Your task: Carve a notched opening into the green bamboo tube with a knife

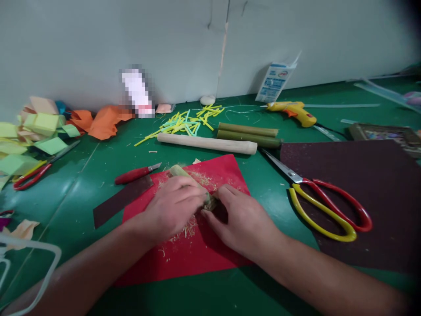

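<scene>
A pale green bamboo stick (181,171) lies slantwise over a red sheet (210,259), its near end down between my hands. Fingers of my left hand (177,204) are wrapped over the stick from above, hiding its middle. At the stick's near end, my right hand (245,215) is closed with thumb and fingers around it; whether it also pinches something small is hidden. Fine shavings (189,230) are scattered on the sheet around both hands. Left of the stick are a red-handled craft knife (136,174) and a dark brown strip (121,202), perhaps sandpaper.
Behind are a pale peeled stick (207,144), green bamboo pieces (250,136), yellow and green strips (184,124) and a yellow glue gun (292,112). Large scissors (305,182) overlap a dark sheet (362,184) at right. Folded papers (36,127) and other scissors (36,175) lie left.
</scene>
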Available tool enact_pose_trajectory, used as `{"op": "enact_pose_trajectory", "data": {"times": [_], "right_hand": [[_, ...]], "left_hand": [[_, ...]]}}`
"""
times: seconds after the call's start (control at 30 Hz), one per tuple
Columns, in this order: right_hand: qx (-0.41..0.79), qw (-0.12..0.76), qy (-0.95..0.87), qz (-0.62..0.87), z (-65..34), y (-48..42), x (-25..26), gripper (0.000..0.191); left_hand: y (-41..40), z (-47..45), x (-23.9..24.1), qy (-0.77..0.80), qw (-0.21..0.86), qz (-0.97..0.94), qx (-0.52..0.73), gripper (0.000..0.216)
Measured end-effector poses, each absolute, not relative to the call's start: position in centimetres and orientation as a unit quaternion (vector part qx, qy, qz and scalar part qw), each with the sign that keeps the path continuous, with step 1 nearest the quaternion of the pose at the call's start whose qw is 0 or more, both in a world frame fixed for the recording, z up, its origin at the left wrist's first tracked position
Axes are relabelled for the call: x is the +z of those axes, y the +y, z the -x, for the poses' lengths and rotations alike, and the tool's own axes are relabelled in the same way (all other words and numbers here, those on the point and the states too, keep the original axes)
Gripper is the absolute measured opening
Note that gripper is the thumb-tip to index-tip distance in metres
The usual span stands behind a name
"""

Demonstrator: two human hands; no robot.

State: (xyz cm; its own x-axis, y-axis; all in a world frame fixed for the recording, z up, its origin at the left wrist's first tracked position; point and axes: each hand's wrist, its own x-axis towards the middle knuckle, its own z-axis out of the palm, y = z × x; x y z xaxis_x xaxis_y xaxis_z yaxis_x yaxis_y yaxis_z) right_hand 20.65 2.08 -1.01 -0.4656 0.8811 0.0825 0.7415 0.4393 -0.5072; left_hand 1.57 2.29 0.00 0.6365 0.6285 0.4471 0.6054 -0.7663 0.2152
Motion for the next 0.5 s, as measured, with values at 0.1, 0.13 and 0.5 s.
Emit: {"op": "enact_pose_trajectory", "data": {"times": [0.1,0.13,0.5], "right_hand": [[0.208,0.168,-0.832,0.485,-20.7,2.1,-0.9,0.016],[0.214,0.168,-0.834,0.48,-20.7,2.0,-0.9,0.015],[0.211,0.166,-0.833,0.484,-20.6,2.2,-0.9,0.016]], "left_hand": [[2.6,-1.4,0.1,0.358,0.005,-0.897,0.258,0.019],[2.6,-1.3,0.1,0.349,0.015,-0.901,0.256,0.019],[3.3,-0.5,0.4,0.335,0.001,-0.911,0.241,0.022]]}}
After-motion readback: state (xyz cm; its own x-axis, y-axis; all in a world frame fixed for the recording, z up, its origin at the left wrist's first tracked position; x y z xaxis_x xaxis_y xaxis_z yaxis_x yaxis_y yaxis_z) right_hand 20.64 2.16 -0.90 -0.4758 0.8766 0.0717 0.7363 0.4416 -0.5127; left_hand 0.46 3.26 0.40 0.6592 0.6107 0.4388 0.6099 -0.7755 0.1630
